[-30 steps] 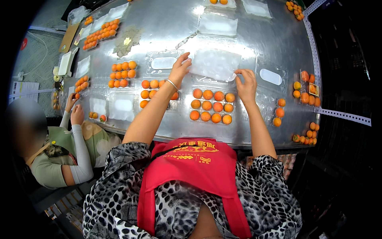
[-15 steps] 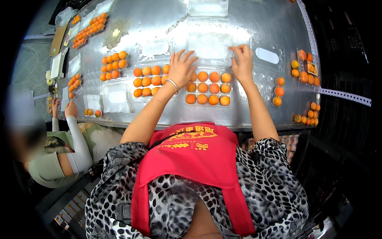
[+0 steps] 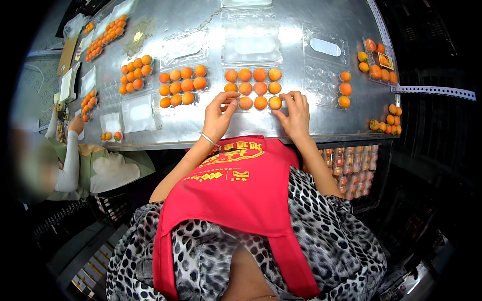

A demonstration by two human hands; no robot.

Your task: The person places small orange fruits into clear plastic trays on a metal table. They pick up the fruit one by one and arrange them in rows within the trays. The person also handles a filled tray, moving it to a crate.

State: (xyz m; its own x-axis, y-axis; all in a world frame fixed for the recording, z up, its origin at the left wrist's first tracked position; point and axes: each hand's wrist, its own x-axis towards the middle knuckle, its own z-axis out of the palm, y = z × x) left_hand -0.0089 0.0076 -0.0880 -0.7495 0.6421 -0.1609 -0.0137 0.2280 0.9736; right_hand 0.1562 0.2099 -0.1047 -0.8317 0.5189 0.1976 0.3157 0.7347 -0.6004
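Note:
In front of me lies a clear plastic fruit tray (image 3: 253, 109) with rows of round orange fruits (image 3: 260, 89); its clear lid (image 3: 252, 48) lies folded back on the far side. My left hand (image 3: 220, 116) is closed at the tray's near left corner, with the fingertips over the spot of the corner fruit and hiding it. At the near right corner my right hand (image 3: 295, 115) is bent round the tray's edge, thumb and forefinger beside the corner fruit (image 3: 275, 103). Whether the fingertips press on plastic or on fruit I cannot tell.
To the left stands another filled tray (image 3: 182, 86) with its lid raised back. On the right a tray (image 3: 324, 85) has fruit only along its right side. Packed fruit (image 3: 381, 62) and loose fruits (image 3: 390, 120) lie at the right edge. A co-worker's hand (image 3: 76, 124) is at far left.
Both my hands have come back toward me, from the lid and far side of the tray to its near corners. The whole view has shifted slightly; the tray appears to stay in place.

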